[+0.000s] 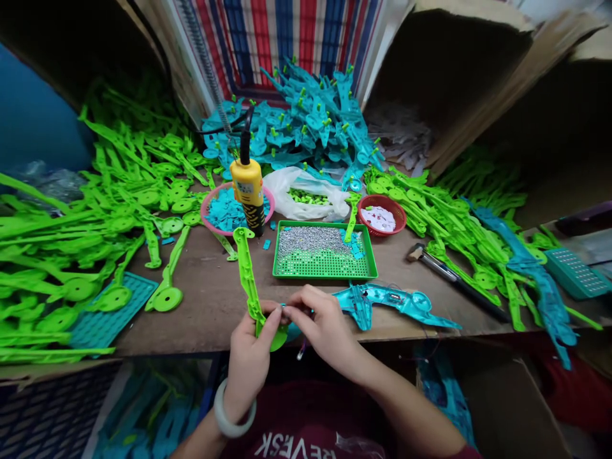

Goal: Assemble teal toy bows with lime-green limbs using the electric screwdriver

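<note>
My left hand (248,357) grips the green plastic arm (247,274) near its round end, apparently to steady it above the bench (205,274). My right hand (329,331) meets it, fingers closed in a pinch; what is between them I cannot tell. The blue shell (404,299) lies beside the green tray (315,262), probably for easy reach.

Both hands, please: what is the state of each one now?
Left hand: closed on a green plastic part.
Right hand: fingertips closed together beside the left thumb; anything between them is too small to tell.
</note>
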Demonstrator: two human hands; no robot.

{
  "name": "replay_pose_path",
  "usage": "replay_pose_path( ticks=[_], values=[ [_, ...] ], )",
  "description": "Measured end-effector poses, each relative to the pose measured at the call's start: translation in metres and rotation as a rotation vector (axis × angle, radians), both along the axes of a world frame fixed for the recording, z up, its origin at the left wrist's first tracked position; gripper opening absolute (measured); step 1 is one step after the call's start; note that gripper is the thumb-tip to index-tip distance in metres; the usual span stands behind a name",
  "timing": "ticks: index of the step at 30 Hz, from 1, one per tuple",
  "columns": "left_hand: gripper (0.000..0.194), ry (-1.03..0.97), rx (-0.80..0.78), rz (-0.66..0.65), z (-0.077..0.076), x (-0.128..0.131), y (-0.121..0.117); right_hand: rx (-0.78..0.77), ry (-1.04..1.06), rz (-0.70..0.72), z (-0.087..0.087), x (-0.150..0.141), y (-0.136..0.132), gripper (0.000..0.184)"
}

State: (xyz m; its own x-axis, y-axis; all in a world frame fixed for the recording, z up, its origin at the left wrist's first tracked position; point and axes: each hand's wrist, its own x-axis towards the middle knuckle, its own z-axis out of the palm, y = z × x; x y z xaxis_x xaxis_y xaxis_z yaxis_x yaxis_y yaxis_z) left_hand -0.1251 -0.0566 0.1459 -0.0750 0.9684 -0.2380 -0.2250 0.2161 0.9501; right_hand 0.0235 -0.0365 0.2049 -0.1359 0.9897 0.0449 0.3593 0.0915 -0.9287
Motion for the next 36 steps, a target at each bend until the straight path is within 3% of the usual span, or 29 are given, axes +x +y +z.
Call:
replay_pose_path(
  ticks=[4,7,12,20,27,31,36],
  values=[
    [0.043,-0.048,0.033,-0.011,0.004,0.006,-0.006,-0.247,0.339,0.027,0.0,0.004,-0.002,0.016],
    [0.049,0.018,0.059,-0.007,0.004,0.009,-0.012,-0.344,0.41,0.045,0.001,0.001,-0.003,0.023],
    [0.053,0.164,0.065,0.036,0.003,0.014,-0.019,-0.264,0.353,-0.011,-0.003,-0.007,-0.008,0.026],
    [0.058,0.174,0.02,0.008,0.006,0.018,-0.023,-0.24,0.449,-0.008,-0.008,-0.001,-0.016,0.034],
    [0.053,0.154,0.036,-0.006,-0.002,0.018,-0.027,-0.165,0.439,-0.137,-0.02,-0.007,-0.02,0.038],
    [0.054,0.185,0.048,-0.029,-0.004,0.017,-0.026,0.017,0.287,-0.097,-0.024,-0.007,-0.024,0.027],
    [0.055,0.394,0.116,0.017,0.003,0.013,-0.021,0.263,-0.083,0.032,-0.019,-0.003,-0.033,0.021]
  ],
)
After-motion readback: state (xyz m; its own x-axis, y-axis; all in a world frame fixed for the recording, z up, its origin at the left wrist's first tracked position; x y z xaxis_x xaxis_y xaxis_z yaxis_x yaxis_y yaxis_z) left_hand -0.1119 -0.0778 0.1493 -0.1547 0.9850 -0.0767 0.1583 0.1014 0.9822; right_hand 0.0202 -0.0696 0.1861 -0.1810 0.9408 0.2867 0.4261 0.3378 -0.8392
